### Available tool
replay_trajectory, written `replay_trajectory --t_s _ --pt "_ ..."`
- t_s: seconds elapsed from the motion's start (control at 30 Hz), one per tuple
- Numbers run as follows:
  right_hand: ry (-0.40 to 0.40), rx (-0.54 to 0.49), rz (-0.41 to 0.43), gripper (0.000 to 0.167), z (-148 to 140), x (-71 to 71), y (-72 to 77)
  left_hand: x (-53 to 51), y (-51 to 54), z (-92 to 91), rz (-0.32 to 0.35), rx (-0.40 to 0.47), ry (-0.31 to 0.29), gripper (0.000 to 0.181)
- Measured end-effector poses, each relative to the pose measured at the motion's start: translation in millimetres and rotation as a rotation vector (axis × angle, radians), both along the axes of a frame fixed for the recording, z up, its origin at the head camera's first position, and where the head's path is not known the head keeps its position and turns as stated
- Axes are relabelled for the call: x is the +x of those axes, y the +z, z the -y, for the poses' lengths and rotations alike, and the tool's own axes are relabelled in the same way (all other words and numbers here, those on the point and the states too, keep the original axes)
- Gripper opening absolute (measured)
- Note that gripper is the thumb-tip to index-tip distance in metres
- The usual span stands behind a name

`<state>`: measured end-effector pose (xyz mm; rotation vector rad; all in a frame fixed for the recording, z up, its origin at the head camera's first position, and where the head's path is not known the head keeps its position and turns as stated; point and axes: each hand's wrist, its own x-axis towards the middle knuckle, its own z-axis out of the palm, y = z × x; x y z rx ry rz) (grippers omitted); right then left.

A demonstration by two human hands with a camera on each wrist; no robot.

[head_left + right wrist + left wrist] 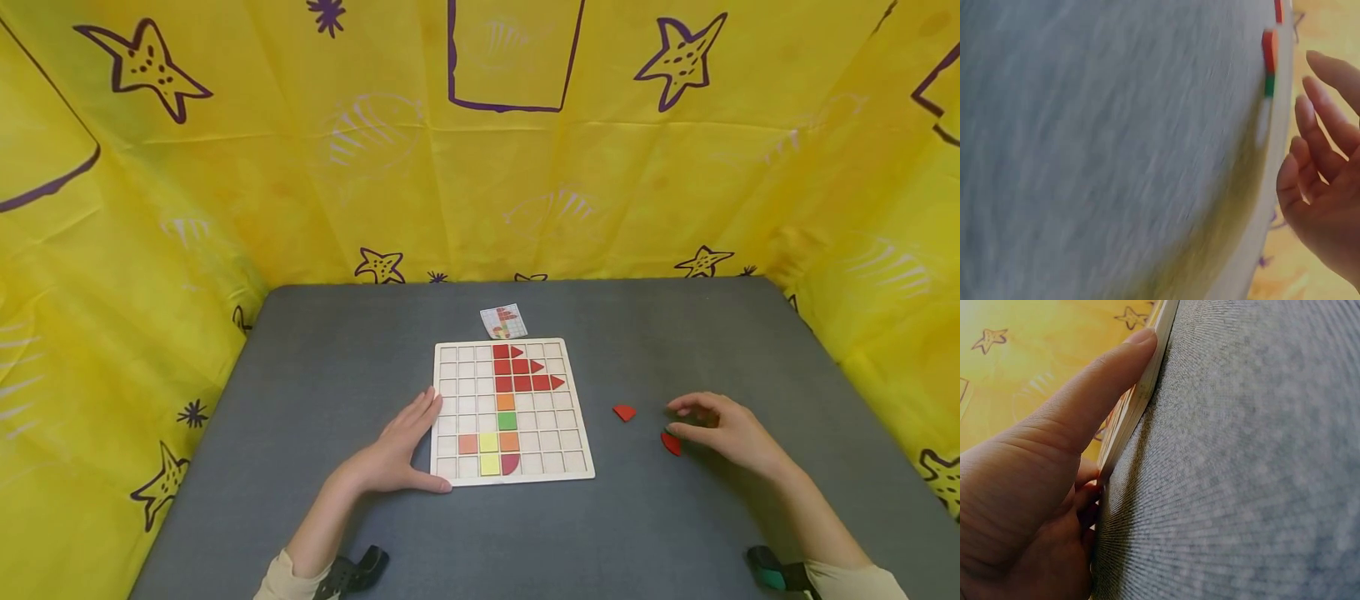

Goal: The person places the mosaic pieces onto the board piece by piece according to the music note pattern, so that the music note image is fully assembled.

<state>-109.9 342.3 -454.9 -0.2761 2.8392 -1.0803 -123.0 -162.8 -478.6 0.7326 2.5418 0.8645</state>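
A wooden grid board [558, 442] lies flat on the table, with red squares and triangles along its upper rows and orange, green, yellow and dark red pieces lower down. My left hand [393, 446] rests against the board's left side, fingers extended, thumb on its lower left corner. In the left wrist view, the thumb [1107, 384] touches the board's edge. My right hand [727, 429] hovers with loosely bent fingers by a red rounded piece [671, 444]. The right wrist view shows a red piece [1269, 50] and a green one [1269, 85] apart from the fingers.
Another red rounded piece [624, 412] lies between the board and my right hand. A small picture card [504, 321] with a coloured pattern touches or nearly touches the board's top edge. Yellow patterned cloth [480, 192] hangs around the grey table [337, 333].
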Motion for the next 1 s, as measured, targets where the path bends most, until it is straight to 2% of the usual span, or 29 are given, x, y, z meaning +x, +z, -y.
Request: replay_trajectory --t_s 0.37,0.63,1.0 --pt "0.073 0.042 -0.018 0.028 -22.9 5.2 -7.3 0.0 0.9 -1.2 0.015 -0.001 0.005 0.122" --pt "0.12 0.012 -0.097 0.024 -24.3 5.1 -13.9 0.8 0.1 -1.5 0.016 -0.004 0.011 0.123" --pt "0.024 0.093 -0.142 0.022 -7.6 2.7 -10.6 1.2 2.4 -1.4 0.012 -0.005 0.012 0.122"
